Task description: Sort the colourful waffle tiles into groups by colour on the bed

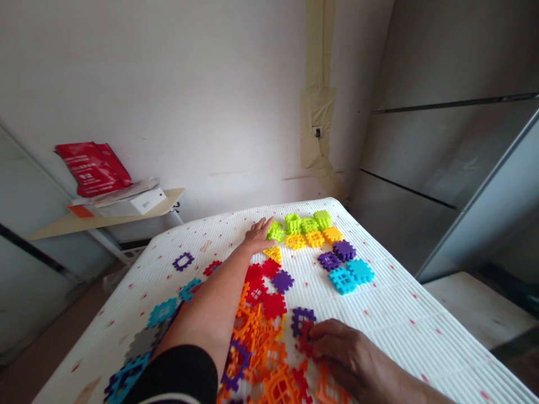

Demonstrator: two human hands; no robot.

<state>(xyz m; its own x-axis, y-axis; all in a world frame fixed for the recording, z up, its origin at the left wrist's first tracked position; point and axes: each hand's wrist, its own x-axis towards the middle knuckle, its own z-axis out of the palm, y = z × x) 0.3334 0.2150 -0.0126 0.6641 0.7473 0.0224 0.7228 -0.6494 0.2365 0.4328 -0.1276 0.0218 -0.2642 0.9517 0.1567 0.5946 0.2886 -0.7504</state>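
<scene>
My left hand [257, 235] reaches far across the white ribbed mat [400, 320], fingers stretched flat against the left end of a row of lime green tiles [304, 223]. Orange-yellow tiles [314, 239] sit just in front of that row, and a yellow triangle tile [273, 254] lies by my wrist. Purple tiles [337, 255] and cyan tiles [351, 275] are joined further right. My right hand [349, 353] rests near me on a loose pile of orange and red tiles [263, 336], its fingertips touching a purple square frame tile [302, 321].
Loose cyan, grey and purple tiles [162, 311] are scattered on the mat's left side. A wooden shelf [105, 216] at the wall carries a red packet [92, 167] and a white box. Grey cabinet panels stand to the right.
</scene>
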